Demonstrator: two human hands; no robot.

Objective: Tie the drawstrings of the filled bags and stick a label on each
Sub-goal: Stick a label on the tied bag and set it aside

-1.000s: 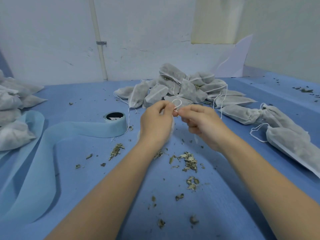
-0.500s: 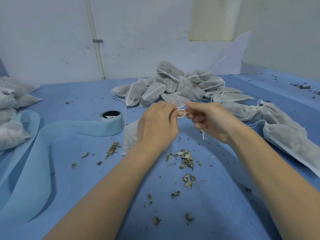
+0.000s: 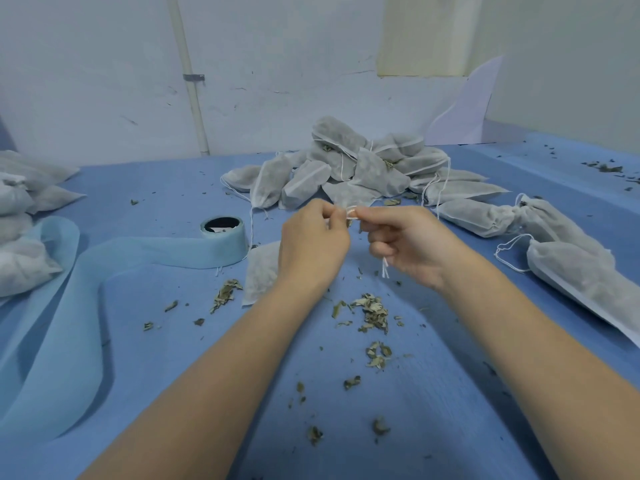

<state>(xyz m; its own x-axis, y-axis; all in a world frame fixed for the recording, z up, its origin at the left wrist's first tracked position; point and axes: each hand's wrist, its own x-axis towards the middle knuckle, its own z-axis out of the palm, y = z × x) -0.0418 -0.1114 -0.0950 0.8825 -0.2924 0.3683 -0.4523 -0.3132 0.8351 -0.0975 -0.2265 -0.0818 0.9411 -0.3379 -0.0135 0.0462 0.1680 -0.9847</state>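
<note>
A filled white mesh bag [image 3: 260,271] lies on the blue table, mostly hidden behind my left hand [image 3: 311,247]. Its white drawstring [image 3: 350,212] forms a small loop between my two hands. My left hand pinches the string at the loop's left side. My right hand [image 3: 408,247] pinches it on the right, and the string's loose ends [image 3: 383,270] hang below that palm. A pale blue label roll [image 3: 225,237] stands left of the bag, its strip [image 3: 62,306] trailing toward the near left edge.
A heap of filled bags [image 3: 349,171] sits behind my hands. More bags [image 3: 554,251] lie along the right side, and others [image 3: 20,216] at the left edge. Dried leaf bits [image 3: 372,311] are scattered on the blue table cover [image 3: 415,410]. A white wall stands behind.
Both hands have stayed together at the drawstring; the loop between them has shrunk, and my right hand has drawn slightly right with the loose ends now hanging below it.
</note>
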